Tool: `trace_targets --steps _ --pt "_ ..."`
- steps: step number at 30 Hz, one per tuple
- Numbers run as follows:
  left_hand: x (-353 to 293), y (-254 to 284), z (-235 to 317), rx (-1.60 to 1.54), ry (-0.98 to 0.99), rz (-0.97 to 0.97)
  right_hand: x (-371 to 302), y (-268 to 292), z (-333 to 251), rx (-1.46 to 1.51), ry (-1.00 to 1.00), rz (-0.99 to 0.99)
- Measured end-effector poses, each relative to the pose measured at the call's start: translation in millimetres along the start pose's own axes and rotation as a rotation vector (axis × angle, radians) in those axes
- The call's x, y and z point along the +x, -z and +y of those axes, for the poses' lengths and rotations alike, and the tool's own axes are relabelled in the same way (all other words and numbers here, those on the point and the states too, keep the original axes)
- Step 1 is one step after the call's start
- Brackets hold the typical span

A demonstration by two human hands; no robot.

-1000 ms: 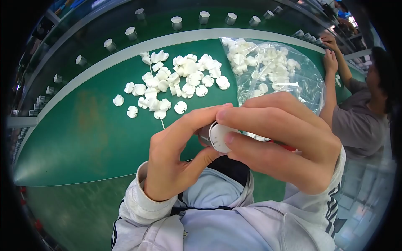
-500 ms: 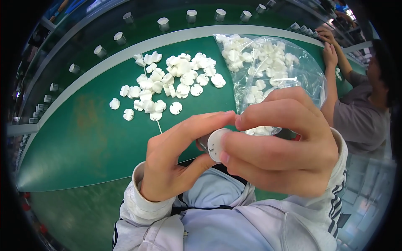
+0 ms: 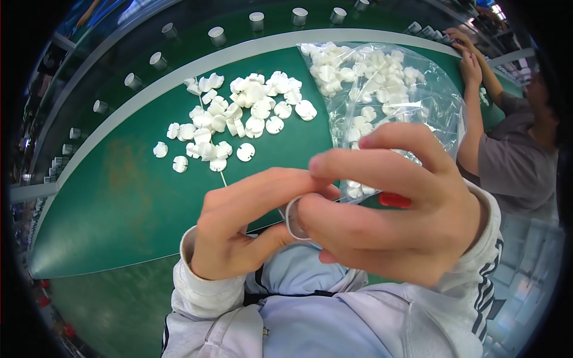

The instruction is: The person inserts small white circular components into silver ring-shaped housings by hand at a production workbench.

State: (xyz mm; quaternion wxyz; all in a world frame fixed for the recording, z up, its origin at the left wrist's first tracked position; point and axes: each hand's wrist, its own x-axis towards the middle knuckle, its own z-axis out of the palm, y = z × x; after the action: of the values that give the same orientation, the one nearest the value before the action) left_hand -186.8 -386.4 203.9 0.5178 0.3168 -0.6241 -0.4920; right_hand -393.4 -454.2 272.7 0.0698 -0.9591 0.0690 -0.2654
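Observation:
Between the thumb and fingers of my left hand [image 3: 236, 212] is a small cylinder with a white rim [image 3: 289, 219]. My left hand is closed round its side, so most of its body is hidden. Fingers of my right hand [image 3: 412, 221] press at the rimmed end and cover much of it; its upper fingers are bent and lifted over my left fingertips. A red object [image 3: 394, 200], partly covered, shows beneath my right hand; I cannot make out its kind. Small white lobed discs [image 3: 255, 126] lie in a loose pile beyond my left hand.
A clear plastic bag [image 3: 439, 89] of more white pieces lies behind my right hand on the green tabletop [image 3: 119, 203]. Past the pale rail [image 3: 239, 52], several white-topped cylinders [image 3: 216, 36] stand in a row. A co-worker [image 3: 507, 155] reaches in at the right.
My right fingers have moved left and over the cylinder's end; the white face with small holes seen before is now mostly covered. More of the red object shows. The row of cylinders has shifted left in view.

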Motion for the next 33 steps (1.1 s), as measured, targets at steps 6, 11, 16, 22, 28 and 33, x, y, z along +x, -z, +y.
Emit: trace_targets --steps 6,11,16,22,28,33 --pt "-5 0 -9 -0.086 0.083 0.006 0 -6 2 0.049 -0.012 -0.038" --pt "-9 1 -15 -0.151 0.069 0.014 -4 -10 -2 0.090 -0.060 -0.029" --pt "-12 1 -21 -0.139 0.117 -0.023 -4 -10 -5 0.157 -0.207 -0.058" --pt "-6 0 3 -0.156 0.289 -0.050 -4 5 -4 -0.055 -0.064 -0.122" --pt "36 25 11 0.386 0.137 0.029 -20 27 -19 0.015 -0.070 0.123" --pt "159 87 -41 0.839 0.014 0.181 -57 13 -27 0.163 -0.262 0.282"
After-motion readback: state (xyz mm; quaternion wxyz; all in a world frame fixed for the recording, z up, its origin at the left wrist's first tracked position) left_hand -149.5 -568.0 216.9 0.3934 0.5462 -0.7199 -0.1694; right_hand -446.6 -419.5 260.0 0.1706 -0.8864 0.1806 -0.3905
